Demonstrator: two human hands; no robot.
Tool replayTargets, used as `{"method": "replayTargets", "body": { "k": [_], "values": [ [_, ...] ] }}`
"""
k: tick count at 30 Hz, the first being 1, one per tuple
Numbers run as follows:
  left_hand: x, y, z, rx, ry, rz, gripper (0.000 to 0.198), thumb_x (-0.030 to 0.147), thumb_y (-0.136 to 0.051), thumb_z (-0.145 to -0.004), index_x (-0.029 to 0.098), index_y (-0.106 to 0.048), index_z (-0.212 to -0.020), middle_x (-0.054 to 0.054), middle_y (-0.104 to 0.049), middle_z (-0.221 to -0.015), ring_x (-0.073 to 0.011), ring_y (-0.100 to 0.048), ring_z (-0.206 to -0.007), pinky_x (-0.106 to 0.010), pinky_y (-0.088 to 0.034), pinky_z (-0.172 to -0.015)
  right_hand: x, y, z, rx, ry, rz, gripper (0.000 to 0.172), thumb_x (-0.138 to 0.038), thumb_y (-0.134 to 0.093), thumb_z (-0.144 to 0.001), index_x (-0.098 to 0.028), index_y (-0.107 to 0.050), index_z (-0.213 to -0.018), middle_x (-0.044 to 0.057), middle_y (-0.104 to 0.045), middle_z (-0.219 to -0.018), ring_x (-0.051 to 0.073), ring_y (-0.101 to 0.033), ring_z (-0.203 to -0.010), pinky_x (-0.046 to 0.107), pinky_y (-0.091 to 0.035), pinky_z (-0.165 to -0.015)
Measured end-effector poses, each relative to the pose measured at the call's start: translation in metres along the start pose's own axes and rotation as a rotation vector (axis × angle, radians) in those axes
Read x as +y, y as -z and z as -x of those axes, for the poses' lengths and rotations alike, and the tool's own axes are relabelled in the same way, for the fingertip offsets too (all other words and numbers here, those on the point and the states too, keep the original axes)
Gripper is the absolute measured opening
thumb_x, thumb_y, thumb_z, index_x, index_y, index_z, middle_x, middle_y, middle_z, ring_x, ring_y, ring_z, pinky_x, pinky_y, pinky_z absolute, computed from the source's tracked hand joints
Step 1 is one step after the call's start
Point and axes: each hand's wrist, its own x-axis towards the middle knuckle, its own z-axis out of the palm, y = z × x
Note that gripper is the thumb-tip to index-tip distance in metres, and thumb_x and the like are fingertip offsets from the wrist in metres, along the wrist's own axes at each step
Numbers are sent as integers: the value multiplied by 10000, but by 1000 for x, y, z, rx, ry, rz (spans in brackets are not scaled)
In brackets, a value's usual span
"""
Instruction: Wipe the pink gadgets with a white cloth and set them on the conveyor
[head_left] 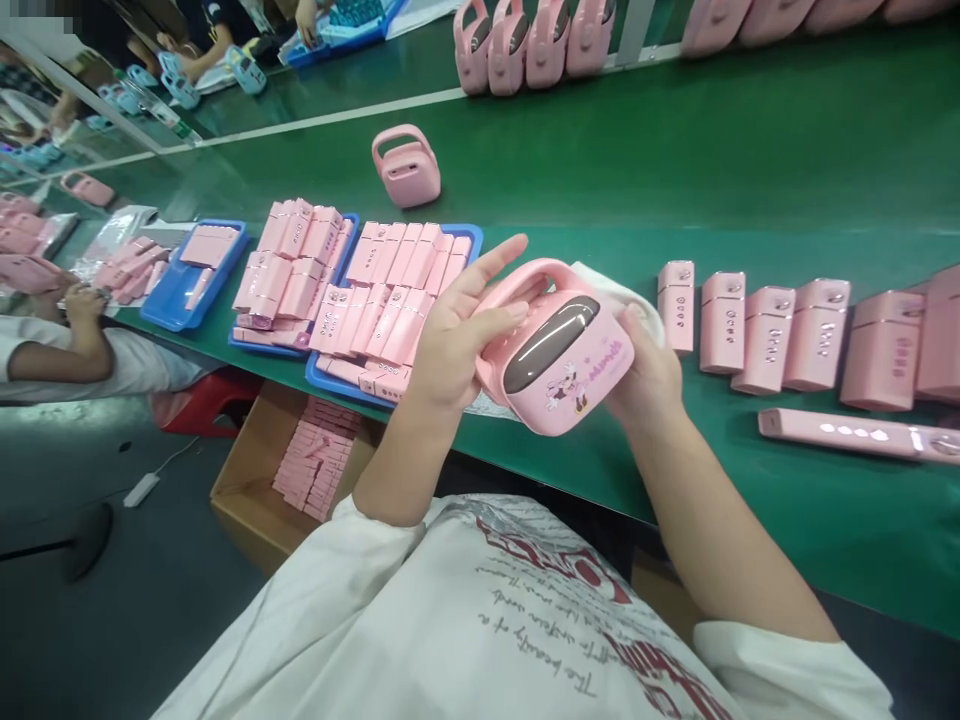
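A pink handled device (568, 355) with a dark oval window and a cartoon mouse print is held up in front of my chest. My left hand (450, 335) grips its left side, the thumb laid over the handle and the index finger stretched outward. At the other side my right hand (654, 370) is closed around the device's edge, with a white cloth (626, 296) between hand and device. The right fingertips are hidden behind the cloth and the device.
Blue trays (469, 240) of pink button-fronted sticks stand at left, above a carton (255, 480) of more. Several sticks (757, 340) stand upright at right; one stick (855, 435) lies flat. Another handled device (409, 172) sits behind. A co-worker's arm (64, 345) is at far left.
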Motion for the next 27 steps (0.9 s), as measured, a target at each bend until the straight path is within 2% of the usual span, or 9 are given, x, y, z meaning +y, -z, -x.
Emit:
{"method": "replayTargets", "body": {
  "k": [3, 5, 8, 10, 15, 18, 20, 24, 27],
  "values": [
    [1, -4, 2, 17, -18, -46, 505, 362, -626, -851, 295, -506, -1338, -18, -653, -1251, -270, -597, -1214, -451, -475, -1052, 2, 5, 11, 34, 209, 167, 402, -452, -409, -983, -263, -623, -1265, 36, -610, -1328, 264, -554, -1261, 467, -448, -1092],
    [1, -7, 3, 68, -34, -76, 479, 369, -639, -850, 289, -533, -1311, -14, -650, -1260, -262, -592, -1219, -445, -467, -1064, 2, 5, 17, -38, 416, 371, 408, -409, -424, -983, -295, -554, -1353, 19, -548, -1404, 273, -479, -1336, 484, -397, -1136],
    [0, -9, 5, 148, -48, -148, 420, 358, -645, -858, 300, -573, -1268, 2, -622, -1313, -244, -546, -1275, -422, -423, -1109, 3, 2, 22, -180, 710, 600, 463, -333, -425, -981, -292, -448, -1441, 22, -538, -1415, 254, -406, -1392, 490, -358, -1165],
    [0, -10, 7, 165, -52, -182, 383, 340, -638, -868, 310, -591, -1247, 13, -620, -1319, -230, -537, -1284, -408, -411, -1119, 6, 0, 23, -221, 809, 680, 491, -269, -408, -978, -251, -408, -1468, 35, -543, -1409, 233, -396, -1399, 472, -348, -1177],
    [5, -14, 11, 151, -89, -91, 358, 290, -652, -854, 285, -620, -1211, -1, -693, -1161, -226, -612, -1186, -436, -461, -1082, 8, 0, 21, -103, 733, 644, 485, -252, -382, -984, -266, -404, -1469, 32, -472, -1473, 245, -424, -1380, 479, -398, -1146],
    [8, -14, 11, 159, -62, -144, 353, 315, -646, -863, 329, -614, -1214, 25, -668, -1228, -225, -577, -1241, -428, -435, -1118, 8, -2, 23, -147, 838, 704, 510, -241, -429, -968, -247, -390, -1477, 22, -492, -1458, 220, -387, -1402, 434, -324, -1198],
    [9, -12, 11, 174, -61, -165, 352, 317, -660, -852, 335, -625, -1201, 41, -655, -1258, -233, -554, -1270, -420, -420, -1133, 9, -3, 26, -150, 837, 698, 504, -232, -424, -968, -246, -401, -1471, 10, -492, -1457, 217, -391, -1400, 429, -318, -1203],
    [12, -8, 13, 152, -101, -89, 394, 260, -677, -830, 300, -627, -1218, 19, -680, -1206, -248, -595, -1216, -429, -458, -1095, 10, -3, 27, 13, 511, 461, 438, -285, -345, -1006, -312, -468, -1425, -8, -533, -1419, 271, -485, -1330, 499, -447, -1104],
    [19, -8, 16, 117, -78, -51, 400, 214, -650, -844, 293, -615, -1234, 14, -680, -1193, -245, -610, -1193, -430, -472, -1076, 12, -3, 28, 107, 377, 253, 390, -329, -391, -1000, -339, -545, -1358, -21, -602, -1338, 276, -515, -1302, 497, -442, -1109]
  ]
}}
